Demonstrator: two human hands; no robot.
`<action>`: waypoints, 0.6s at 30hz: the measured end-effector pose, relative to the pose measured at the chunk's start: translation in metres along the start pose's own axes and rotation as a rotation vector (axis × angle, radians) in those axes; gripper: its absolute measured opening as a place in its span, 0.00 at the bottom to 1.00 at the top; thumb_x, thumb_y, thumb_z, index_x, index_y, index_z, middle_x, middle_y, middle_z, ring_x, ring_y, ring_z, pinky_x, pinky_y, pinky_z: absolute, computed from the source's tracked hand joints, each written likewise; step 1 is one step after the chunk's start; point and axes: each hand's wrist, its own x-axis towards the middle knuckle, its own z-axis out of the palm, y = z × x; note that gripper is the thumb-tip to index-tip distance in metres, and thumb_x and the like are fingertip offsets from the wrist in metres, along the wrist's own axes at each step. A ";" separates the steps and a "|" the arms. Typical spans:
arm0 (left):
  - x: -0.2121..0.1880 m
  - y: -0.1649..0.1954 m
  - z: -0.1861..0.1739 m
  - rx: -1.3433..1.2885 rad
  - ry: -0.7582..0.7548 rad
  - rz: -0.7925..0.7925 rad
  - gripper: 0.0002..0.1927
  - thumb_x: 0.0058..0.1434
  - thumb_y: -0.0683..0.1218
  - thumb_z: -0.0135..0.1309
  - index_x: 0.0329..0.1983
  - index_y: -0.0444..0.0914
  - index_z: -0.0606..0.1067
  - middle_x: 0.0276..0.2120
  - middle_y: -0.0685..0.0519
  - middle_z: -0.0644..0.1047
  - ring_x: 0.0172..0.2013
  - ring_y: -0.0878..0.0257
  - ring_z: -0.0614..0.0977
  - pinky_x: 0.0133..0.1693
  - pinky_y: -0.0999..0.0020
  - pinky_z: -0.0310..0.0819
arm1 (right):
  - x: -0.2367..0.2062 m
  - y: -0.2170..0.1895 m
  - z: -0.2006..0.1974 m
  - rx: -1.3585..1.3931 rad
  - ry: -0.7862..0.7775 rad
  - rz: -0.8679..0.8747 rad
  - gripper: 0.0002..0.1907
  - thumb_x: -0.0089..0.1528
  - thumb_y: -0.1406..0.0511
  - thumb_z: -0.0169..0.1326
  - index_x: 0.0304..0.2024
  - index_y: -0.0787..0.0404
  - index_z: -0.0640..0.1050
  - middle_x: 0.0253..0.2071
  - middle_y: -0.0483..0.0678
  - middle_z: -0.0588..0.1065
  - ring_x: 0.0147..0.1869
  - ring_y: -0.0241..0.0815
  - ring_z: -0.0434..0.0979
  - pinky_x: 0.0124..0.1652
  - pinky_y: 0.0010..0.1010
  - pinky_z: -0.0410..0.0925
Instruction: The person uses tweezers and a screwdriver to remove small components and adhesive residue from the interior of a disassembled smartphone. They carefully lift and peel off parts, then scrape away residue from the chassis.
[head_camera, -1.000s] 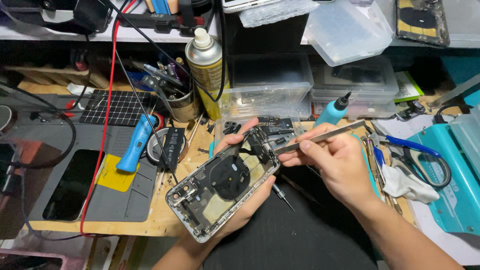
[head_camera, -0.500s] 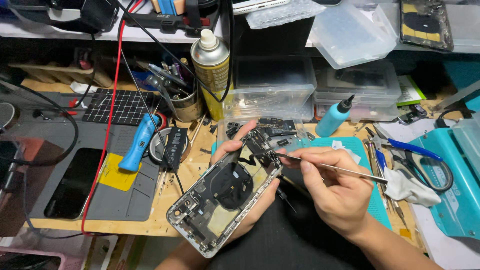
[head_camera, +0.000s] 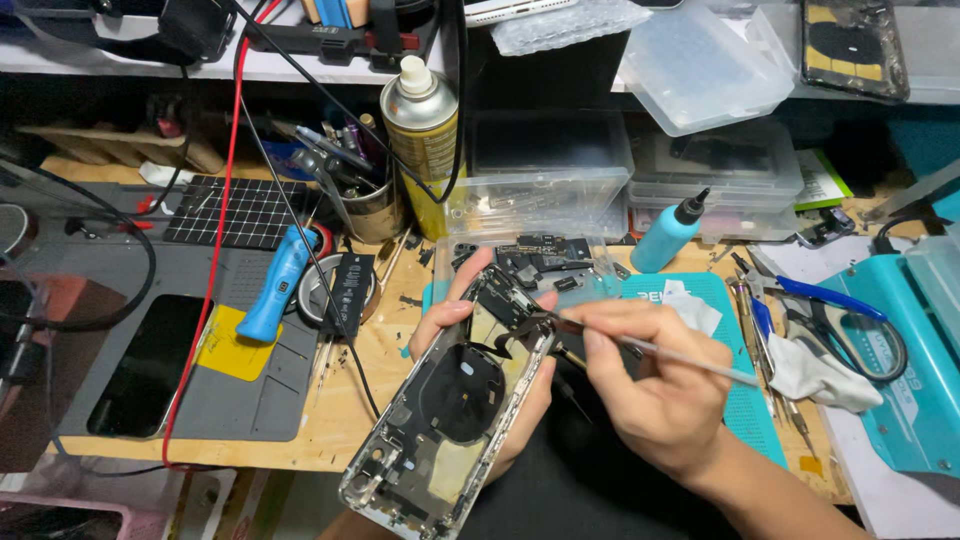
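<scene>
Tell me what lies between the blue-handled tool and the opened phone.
In the head view, a black flat part, leaning on a round tin, lies between the blue-handled tool and the opened phone.

Opened silver phone housing (head_camera: 452, 405) tilted diagonally, thin metal tweezers (head_camera: 650, 350) touching its top

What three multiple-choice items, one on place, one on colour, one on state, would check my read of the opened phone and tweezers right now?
1. Where is the opened phone housing?
A. on the grey mat
B. in the left hand
C. on the shelf

2. What colour is the small squeeze bottle?
A. blue
B. red
C. yellow

3. What is the right hand doing?
A. resting empty
B. holding scissors
C. holding tweezers to the housing

Key: 1 B, fingers wrap its edge; 2 A, blue with black tip; 3 C, tips meet the housing's upper part.
</scene>
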 end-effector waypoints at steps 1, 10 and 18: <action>0.000 0.001 0.000 -0.027 0.009 -0.009 0.41 0.64 0.28 0.55 0.70 0.45 0.48 0.80 0.34 0.52 0.68 0.53 0.73 0.70 0.61 0.69 | 0.000 0.002 0.000 0.146 0.006 0.114 0.05 0.65 0.78 0.53 0.44 0.70 0.74 0.46 0.58 0.81 0.48 0.45 0.84 0.50 0.33 0.77; 0.008 0.015 -0.002 -0.020 -0.023 -0.039 0.41 0.62 0.29 0.56 0.69 0.43 0.48 0.80 0.38 0.51 0.70 0.54 0.71 0.70 0.61 0.68 | 0.013 0.020 -0.010 0.625 0.048 0.600 0.05 0.68 0.76 0.48 0.43 0.74 0.74 0.42 0.65 0.81 0.44 0.51 0.85 0.47 0.41 0.78; 0.008 0.020 -0.005 -0.009 -0.068 -0.128 0.42 0.63 0.29 0.55 0.69 0.43 0.45 0.77 0.36 0.55 0.68 0.54 0.74 0.67 0.64 0.67 | -0.008 0.003 -0.002 0.217 0.000 0.041 0.08 0.67 0.80 0.50 0.48 0.71 0.73 0.51 0.60 0.78 0.54 0.46 0.82 0.56 0.33 0.76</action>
